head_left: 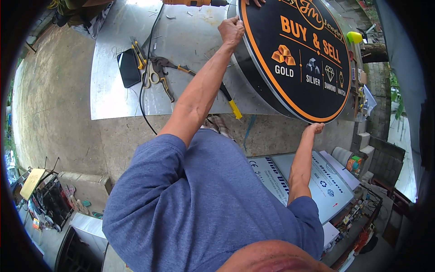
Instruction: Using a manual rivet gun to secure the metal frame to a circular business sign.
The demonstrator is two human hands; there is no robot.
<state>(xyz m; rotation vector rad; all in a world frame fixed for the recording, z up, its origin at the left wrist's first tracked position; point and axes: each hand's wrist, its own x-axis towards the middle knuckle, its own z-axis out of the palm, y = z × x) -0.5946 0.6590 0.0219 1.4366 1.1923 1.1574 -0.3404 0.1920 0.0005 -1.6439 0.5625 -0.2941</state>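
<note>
A large round sign (272, 93), black-faced with an orange ring and orange and white lettering and pictures, stands tilted over the metal-topped table. My left hand (232, 31) is closed on its left rim, up near the top. At the bottom edge my right hand (316, 128) has its fingers curled against the rim; part of its grip is hidden by the sign. Another person's hand (254, 2) touches the sign's top edge. Left of my left forearm lie tin snips (162, 75), scissors (152, 77) and a black phone (128, 69).
The sheet-metal tabletop (106, 102) also bears yellow-handled cutters (137, 52), a yellow-gripped tool (234, 109) and a black cable (144, 95). An orange power tool (192, 2) sits at the far edge. Printed panels (333, 181) lean at lower right. A cluttered rack (47, 199) stands lower left.
</note>
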